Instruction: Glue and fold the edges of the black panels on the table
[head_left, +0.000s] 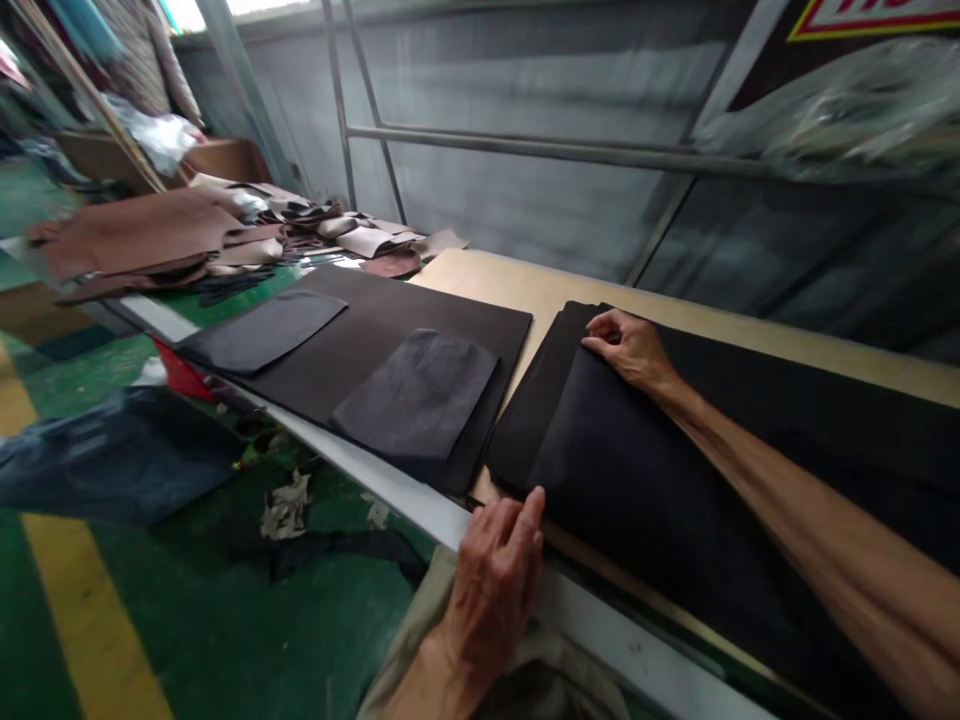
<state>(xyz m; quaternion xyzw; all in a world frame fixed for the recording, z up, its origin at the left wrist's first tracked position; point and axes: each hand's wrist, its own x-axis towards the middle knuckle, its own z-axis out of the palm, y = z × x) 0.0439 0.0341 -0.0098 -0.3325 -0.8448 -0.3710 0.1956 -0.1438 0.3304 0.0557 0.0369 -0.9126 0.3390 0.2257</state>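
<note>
On tan board point(517, 285), black sheets point(660, 500) cut off rightward.

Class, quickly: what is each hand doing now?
Left hand: open, fingertips at the edge of the black sheets.
Right hand: open, resting on them, holding nothing.

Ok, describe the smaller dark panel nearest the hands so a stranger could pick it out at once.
Beside the black stack under the right hand lies a large dark sheet. Two smaller dark panels rest on it. The one you want is closer to that hand and sits within the sheet's outline, while the other pokes past the sheet's edge.
</note>
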